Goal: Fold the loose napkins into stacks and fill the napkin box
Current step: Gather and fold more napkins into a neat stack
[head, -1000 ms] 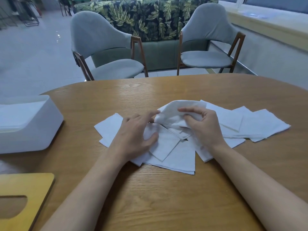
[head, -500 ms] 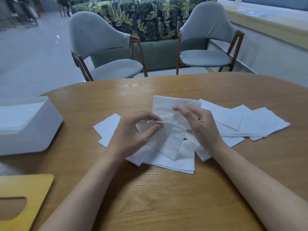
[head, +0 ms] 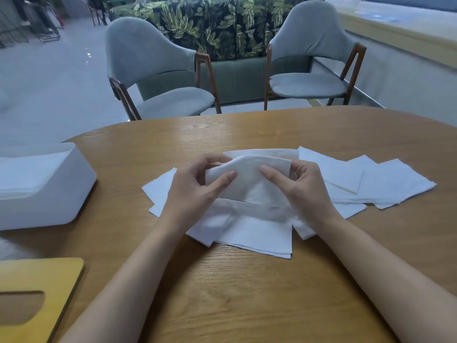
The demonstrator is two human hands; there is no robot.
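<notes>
Pinching a single white napkin (head: 252, 179) from both sides, the hands hold it raised just above the counter (head: 247, 293). The left hand (head: 195, 186) grips the napkin's left edge, thumb on the near face and fingers curled behind. The right hand (head: 301, 189) grips the right edge the same way. Between the hands the sheet arches at its top, and its lower edge hangs close over the paper below.

Under and around both hands lie the loose napkins (head: 257, 233), overlapping flat on the wood at different angles. More squares (head: 395, 184) fan out beyond the right hand, touching one another.

Well out past the left hand stands the white napkin box (head: 61, 194), open at the top, with a stack of folded napkins (head: 27, 172) showing inside. Nearer the person than the box, on that same side, a yellow wooden lid (head: 37, 288) with an oval slot lies flat on the counter.

Beyond the far edge of the counter, two grey upholstered chairs (head: 158, 70) with wooden frames stand before a sofa (head: 217, 26) with a leaf print.
</notes>
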